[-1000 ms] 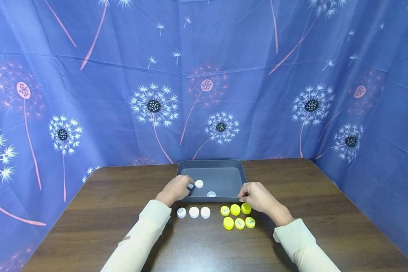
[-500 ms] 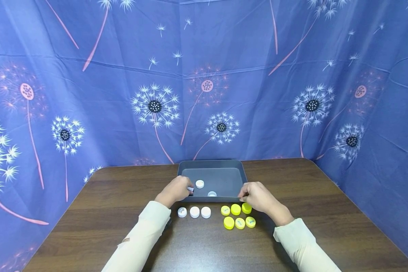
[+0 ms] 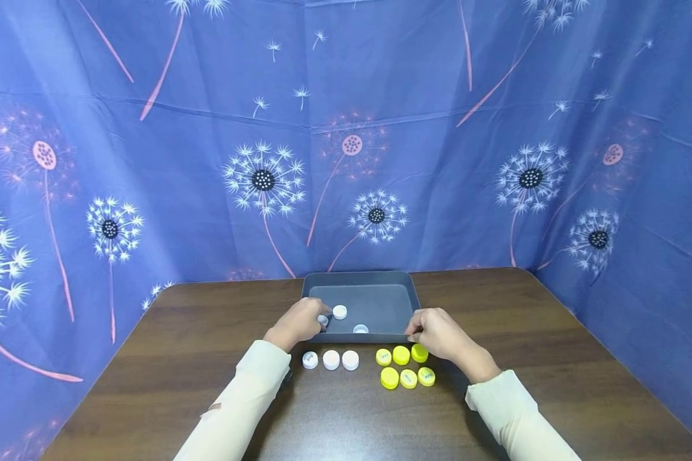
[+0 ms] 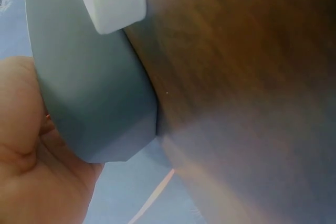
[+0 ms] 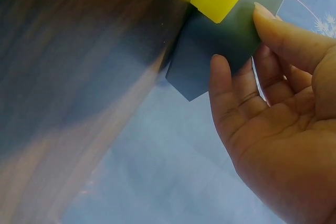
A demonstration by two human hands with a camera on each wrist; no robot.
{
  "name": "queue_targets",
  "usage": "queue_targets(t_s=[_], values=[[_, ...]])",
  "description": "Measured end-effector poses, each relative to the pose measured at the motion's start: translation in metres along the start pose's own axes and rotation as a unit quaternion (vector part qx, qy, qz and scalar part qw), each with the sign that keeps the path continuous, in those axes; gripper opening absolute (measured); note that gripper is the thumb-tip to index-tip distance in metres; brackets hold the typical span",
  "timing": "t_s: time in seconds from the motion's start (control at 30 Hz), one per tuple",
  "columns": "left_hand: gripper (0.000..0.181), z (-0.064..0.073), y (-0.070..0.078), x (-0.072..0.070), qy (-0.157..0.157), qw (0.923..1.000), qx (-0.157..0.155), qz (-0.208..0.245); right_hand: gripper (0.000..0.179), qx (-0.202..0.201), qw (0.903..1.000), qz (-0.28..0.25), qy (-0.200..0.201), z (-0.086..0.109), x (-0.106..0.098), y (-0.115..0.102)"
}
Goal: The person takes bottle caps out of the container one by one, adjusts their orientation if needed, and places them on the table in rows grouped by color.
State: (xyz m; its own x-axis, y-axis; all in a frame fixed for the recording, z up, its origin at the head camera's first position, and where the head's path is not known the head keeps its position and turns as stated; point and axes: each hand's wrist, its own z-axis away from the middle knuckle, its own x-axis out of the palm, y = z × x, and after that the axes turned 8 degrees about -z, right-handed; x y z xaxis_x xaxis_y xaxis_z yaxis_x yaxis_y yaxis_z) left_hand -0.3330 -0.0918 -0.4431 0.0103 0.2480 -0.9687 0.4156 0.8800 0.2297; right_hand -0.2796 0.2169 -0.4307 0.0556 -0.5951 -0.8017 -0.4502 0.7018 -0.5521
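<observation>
A dark grey tray (image 3: 375,301) stands at the back of the table. My left hand (image 3: 300,318) reaches over its front left corner, with thumb and index finger about a small white bottle cap (image 3: 322,320). In the left wrist view, part of the left hand (image 4: 42,145) shows behind the tray wall (image 4: 100,98); its fingertips are hidden. My right hand (image 3: 438,333) pinches the tray's front right corner, thumb and fingers at the wall (image 5: 210,51). Two other white caps lie in the tray, one behind (image 3: 339,312) and one by the front wall (image 3: 361,329).
In front of the tray, three white caps (image 3: 331,360) stand in a row on the brown wooden table (image 3: 207,358). To their right, several yellow caps (image 3: 401,355) form two rows near my right hand. A blue dandelion-print cloth (image 3: 346,128) hangs behind the table.
The white cap at my left fingers was tilted edge-on half a second ago and now shows a rounder face; the index finger has extended. My right hand stays at the tray corner.
</observation>
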Motion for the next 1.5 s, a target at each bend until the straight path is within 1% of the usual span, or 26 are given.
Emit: queue_targets(t_s=[0.07,0.27,0.4,0.53,0.77,0.8,0.93,1.03,1.13,1.27,1.43,1.5], values=[[0.038,-0.001,0.0,0.0,0.009,0.9998,0.011,-0.01,0.018,0.004,1.0,-0.001,0.001,0.0,-0.001,0.0],[0.039,0.0,0.0,0.0,0.028,0.9984,0.026,-0.042,0.016,0.001,1.0,0.002,0.004,0.0,-0.001,0.0],[0.038,0.001,0.0,-0.001,0.038,0.9982,0.032,-0.034,0.016,-0.002,1.0,0.002,0.003,0.001,0.0,0.001],[0.034,0.003,-0.001,-0.001,0.045,0.9984,0.028,-0.018,0.016,-0.005,1.0,-0.001,-0.001,0.001,0.001,0.002],[0.023,0.004,-0.002,-0.005,0.053,0.9985,0.015,0.004,0.016,0.005,1.0,-0.005,0.001,0.0,0.002,0.001],[0.022,0.005,-0.002,-0.005,0.056,0.9983,0.015,0.008,0.016,0.001,1.0,-0.003,0.002,0.0,0.002,0.002],[0.019,0.01,0.001,-0.011,0.084,0.9955,0.027,0.033,0.017,-0.004,1.0,0.0,0.008,0.0,0.002,0.003],[0.02,0.016,0.005,-0.016,0.11,0.9906,0.042,0.069,0.018,-0.003,0.9999,-0.002,0.011,0.0,0.002,0.003],[0.017,0.024,0.01,-0.02,0.123,0.9854,0.058,0.102,0.018,-0.004,0.9999,-0.003,0.012,0.001,0.002,0.003],[0.022,0.038,0.018,-0.021,0.119,0.9814,0.075,0.13,0.018,-0.004,0.9999,-0.001,0.011,0.001,0.002,0.002],[0.027,0.051,0.032,-0.021,0.089,0.9759,0.111,0.165,0.018,0.003,1.0,-0.002,0.007,0.001,0.002,0.0],[0.028,0.054,0.036,-0.021,0.079,0.9748,0.124,0.167,0.018,0.004,1.0,0.001,0.006,0.001,0.001,-0.001]])
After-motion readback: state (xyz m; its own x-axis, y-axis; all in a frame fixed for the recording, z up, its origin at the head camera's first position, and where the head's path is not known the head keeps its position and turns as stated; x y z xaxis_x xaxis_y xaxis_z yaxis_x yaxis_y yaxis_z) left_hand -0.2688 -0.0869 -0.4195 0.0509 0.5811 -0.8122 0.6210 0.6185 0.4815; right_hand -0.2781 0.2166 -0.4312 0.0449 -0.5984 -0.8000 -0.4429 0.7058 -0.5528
